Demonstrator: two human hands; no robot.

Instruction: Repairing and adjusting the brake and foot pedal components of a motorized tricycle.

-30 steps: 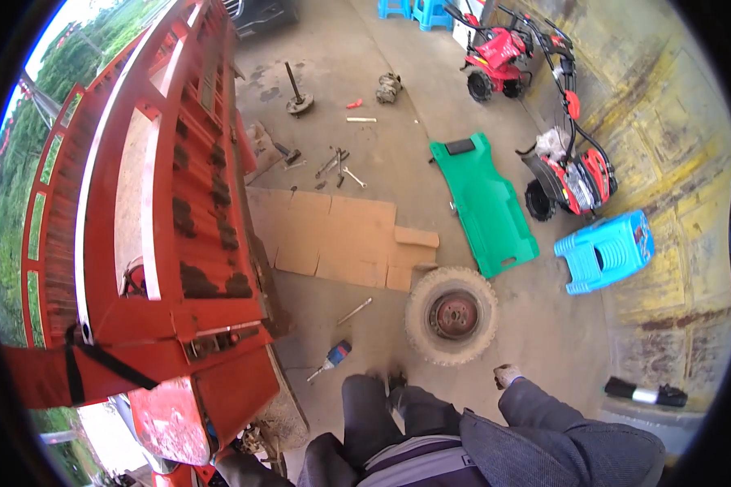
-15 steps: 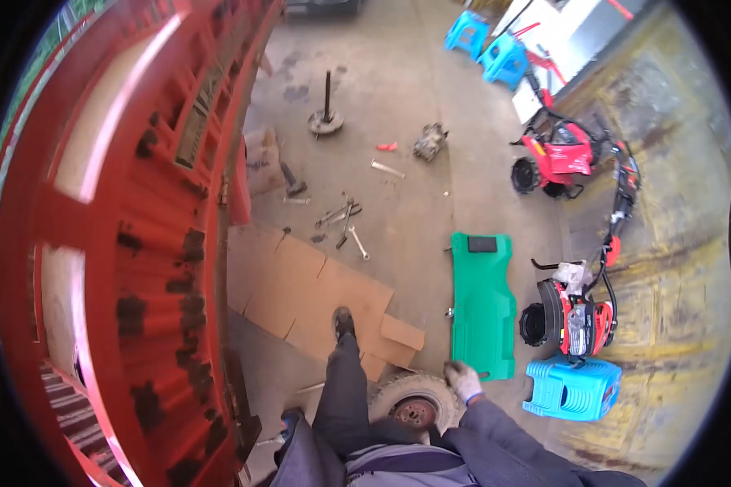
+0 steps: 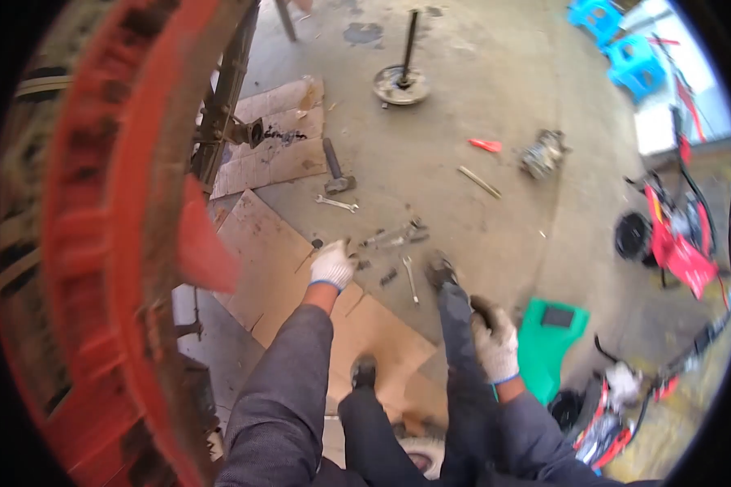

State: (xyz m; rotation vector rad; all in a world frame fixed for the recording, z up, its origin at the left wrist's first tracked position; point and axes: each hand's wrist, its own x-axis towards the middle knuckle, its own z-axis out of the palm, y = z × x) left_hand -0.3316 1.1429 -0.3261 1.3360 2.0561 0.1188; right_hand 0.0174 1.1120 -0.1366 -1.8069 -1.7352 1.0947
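Note:
My left hand (image 3: 333, 265), in a white knit glove, hangs above the cardboard (image 3: 300, 304), its fingers loosely apart and somewhat blurred. Close to its fingertips on the concrete lie several hand tools, among them a grey plier-like tool (image 3: 394, 236) and an open-end wrench (image 3: 411, 280). Another wrench (image 3: 336, 204) and a hammer (image 3: 338, 169) lie farther off. My right hand (image 3: 495, 341), gloved with darkened fingers, hangs half curled beside my right leg and near the green creeper board (image 3: 548, 345). I see nothing held in either hand.
Red vehicle bodywork (image 3: 130, 243) rises along my left. Ahead stand a hub with an upright shaft (image 3: 402, 85) and a metal gearbox-like part (image 3: 543, 154). A metal tube (image 3: 480, 182) lies between. Red tillers (image 3: 674, 227) and blue stools (image 3: 635, 65) line the right; a tyre (image 3: 422, 454) is by my feet.
I have stepped forward and the view has swung left. My left hand has come up over the cardboard towards the tools. My right hand has left the tyre's side and hangs by my leg.

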